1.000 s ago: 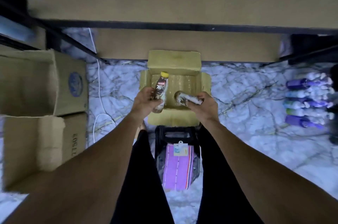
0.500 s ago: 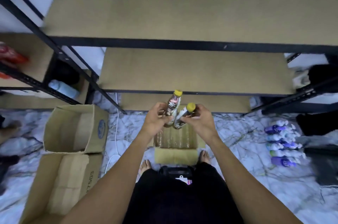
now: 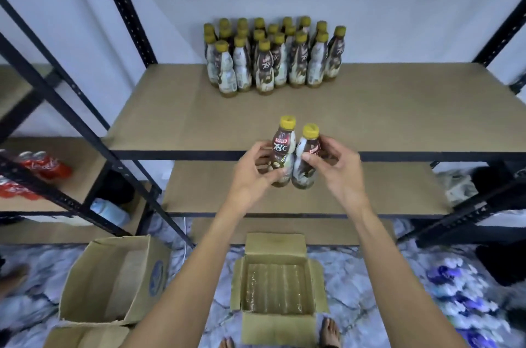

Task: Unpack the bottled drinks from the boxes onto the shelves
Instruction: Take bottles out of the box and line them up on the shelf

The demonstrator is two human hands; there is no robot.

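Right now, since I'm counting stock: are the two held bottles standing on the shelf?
No: the left hand holds the left Kopiko bottle, the right hand the right Kopiko bottle, bases below the shelf edge.

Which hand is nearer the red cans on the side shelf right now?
Left. The left hand holds a bottle off to the right of the red cans. The right hand holds the second bottle farther right, beyond the left hand.

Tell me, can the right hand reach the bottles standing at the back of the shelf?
Probably yes. The right hand, gripping a bottle, is near the shelf's front edge, and the shelf board between it and the standing bottles is bare. Whether the arm is long enough, I cannot tell.
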